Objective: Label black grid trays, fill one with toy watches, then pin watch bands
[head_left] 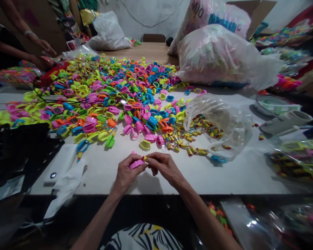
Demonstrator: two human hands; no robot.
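My left hand (127, 172) is closed around a pink plastic piece (136, 164) just above the table's near edge. My right hand (163, 167) pinches a small yellow and red part (145, 158) and holds it against the end of the pink piece. Both hands meet at the middle front of the white table (240, 173). A wide heap of coloured plastic pieces (106, 93) in pink, yellow, blue, orange and green covers the table behind my hands.
An open clear bag (224, 125) spills small yellow and red parts to the right. Big filled plastic sacks (219, 55) stand at the back right. A white box (59, 163) and black tray (18, 149) lie left. Another person's hands (43, 52) work at the far left.
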